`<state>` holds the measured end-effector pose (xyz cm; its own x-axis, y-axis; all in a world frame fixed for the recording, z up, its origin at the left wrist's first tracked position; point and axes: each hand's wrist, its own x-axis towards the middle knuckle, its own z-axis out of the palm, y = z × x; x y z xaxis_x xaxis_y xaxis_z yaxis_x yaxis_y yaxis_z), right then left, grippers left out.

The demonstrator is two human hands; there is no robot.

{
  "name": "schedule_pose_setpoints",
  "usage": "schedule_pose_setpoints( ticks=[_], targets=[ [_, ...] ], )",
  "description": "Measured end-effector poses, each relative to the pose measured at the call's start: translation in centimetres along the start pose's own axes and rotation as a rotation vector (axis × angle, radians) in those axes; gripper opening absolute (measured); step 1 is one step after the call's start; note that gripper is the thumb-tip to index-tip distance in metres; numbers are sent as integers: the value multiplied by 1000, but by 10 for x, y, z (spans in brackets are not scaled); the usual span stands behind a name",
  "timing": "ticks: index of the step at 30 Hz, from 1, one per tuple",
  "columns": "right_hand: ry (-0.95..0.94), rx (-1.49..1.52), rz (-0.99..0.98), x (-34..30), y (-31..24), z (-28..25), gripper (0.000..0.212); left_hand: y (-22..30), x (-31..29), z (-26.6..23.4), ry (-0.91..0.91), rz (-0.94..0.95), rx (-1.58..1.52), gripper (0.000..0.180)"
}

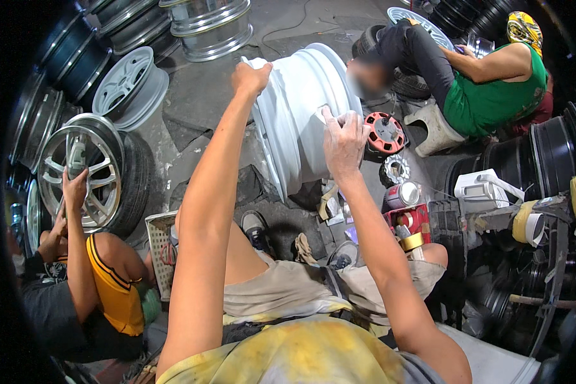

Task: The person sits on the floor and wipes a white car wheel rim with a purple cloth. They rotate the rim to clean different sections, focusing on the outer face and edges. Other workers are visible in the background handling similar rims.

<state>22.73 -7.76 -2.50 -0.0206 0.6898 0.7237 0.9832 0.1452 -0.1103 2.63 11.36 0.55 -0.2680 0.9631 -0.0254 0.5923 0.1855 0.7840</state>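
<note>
A pale grey-white wheel rim [301, 115] stands tilted in front of me, its barrel facing me. At its upper left edge, my left hand [251, 78] is closed around the lip. My right hand [345, 137] presses on the right part of the barrel, index finger extended and the other fingers curled. A small whitish piece shows by that fingertip; I cannot make out what it is. Both arms are stretched out over my lap.
At the left, a person's hand holds a tool [77, 157] against a silver wheel [83, 179]. Another person in a green top [493, 89] sits at the far right. Near my right arm are a red cable reel [385, 133], a tin can [403, 194] and a red crate [422, 219].
</note>
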Motion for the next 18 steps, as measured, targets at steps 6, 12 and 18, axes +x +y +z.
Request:
schedule_pose_setpoints(
  ticks=[6,12,18],
  targets=[
    [-21,68,-3,-83,18,-1,40,10,-10,-4,11,11,-6,71],
    [-109,13,-75,47,7,4,35,15,-32,-10,11,8,-49,66],
    [1,160,-6,-99,-3,9,39,13,-17,-7,35,8,-9,66]
  ],
)
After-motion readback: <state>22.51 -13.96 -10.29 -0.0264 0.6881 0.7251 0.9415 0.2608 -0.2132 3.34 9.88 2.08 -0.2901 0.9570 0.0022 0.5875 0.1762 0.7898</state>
